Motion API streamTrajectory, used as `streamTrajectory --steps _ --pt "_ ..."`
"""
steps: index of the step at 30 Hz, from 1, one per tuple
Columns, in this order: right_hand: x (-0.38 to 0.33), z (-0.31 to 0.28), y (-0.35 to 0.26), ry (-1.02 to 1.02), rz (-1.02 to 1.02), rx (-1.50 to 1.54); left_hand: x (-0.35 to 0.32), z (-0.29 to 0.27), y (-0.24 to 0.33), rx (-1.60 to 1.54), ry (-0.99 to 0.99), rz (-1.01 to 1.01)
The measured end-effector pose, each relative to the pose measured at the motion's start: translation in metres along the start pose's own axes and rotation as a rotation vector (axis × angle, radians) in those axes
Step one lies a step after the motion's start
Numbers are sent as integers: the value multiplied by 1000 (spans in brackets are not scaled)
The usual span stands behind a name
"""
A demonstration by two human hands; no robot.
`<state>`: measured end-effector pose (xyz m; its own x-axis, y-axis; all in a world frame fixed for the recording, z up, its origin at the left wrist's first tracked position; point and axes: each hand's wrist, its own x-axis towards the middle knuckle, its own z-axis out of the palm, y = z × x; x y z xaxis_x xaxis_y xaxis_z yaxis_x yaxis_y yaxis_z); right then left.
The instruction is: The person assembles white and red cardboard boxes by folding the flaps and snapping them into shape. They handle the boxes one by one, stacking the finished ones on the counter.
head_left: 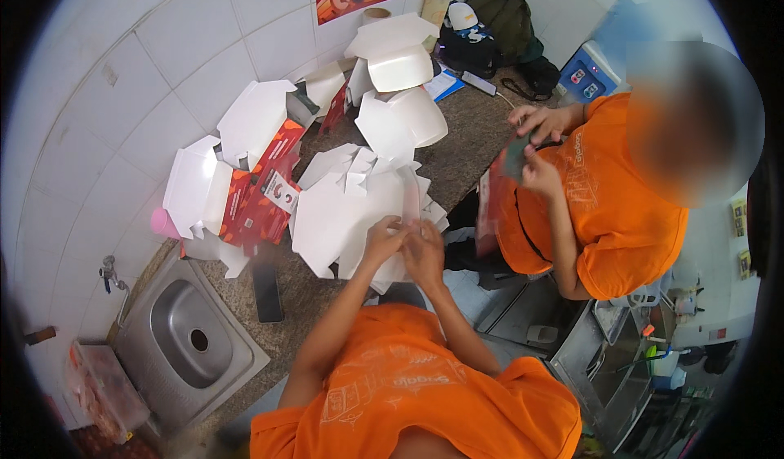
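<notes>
Meeting closely, the left hand [384, 243] and right hand [425, 255] bend over white cardboard [343, 224] at centre; whether they grip the blurred strip [411, 200] at their fingertips, I cannot tell. That cardboard looks only partly shaped. A dark phone [267, 293] lies at eight o'clock. Shaped white boxes [255, 124], lids open, stand at ten and twelve, crowding the desk [461, 136]. A co-worker [600, 193] stands at three.
</notes>
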<state>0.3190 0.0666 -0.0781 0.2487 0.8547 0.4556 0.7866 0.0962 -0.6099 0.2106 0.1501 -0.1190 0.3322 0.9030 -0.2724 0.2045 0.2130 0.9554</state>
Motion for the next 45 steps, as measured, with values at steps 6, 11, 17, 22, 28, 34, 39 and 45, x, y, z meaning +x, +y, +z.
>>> streamTrajectory --steps 6,11,17,22,28,34,39,45 --pt "-19 1 11 -334 229 155 15 -11 -21 281 114 257" --pt "-35 13 32 -439 143 -57 21 -40 45 649 137 382" --pt "-29 24 41 -553 322 14 -6 -73 156 477 212 474" --pt "9 -9 -19 -214 313 1220 -81 -63 148 504 123 725" --pt "22 -17 -48 -149 295 611 -101 -75 76 -163 -286 481" --pt "31 -30 -84 -95 -359 90 -139 -116 122 -844 49 157" --pt "21 -36 -115 -487 180 1015 -129 -111 137 -878 348 104" --pt "25 -65 -127 -249 -79 789 -136 -100 155 -993 421 199"
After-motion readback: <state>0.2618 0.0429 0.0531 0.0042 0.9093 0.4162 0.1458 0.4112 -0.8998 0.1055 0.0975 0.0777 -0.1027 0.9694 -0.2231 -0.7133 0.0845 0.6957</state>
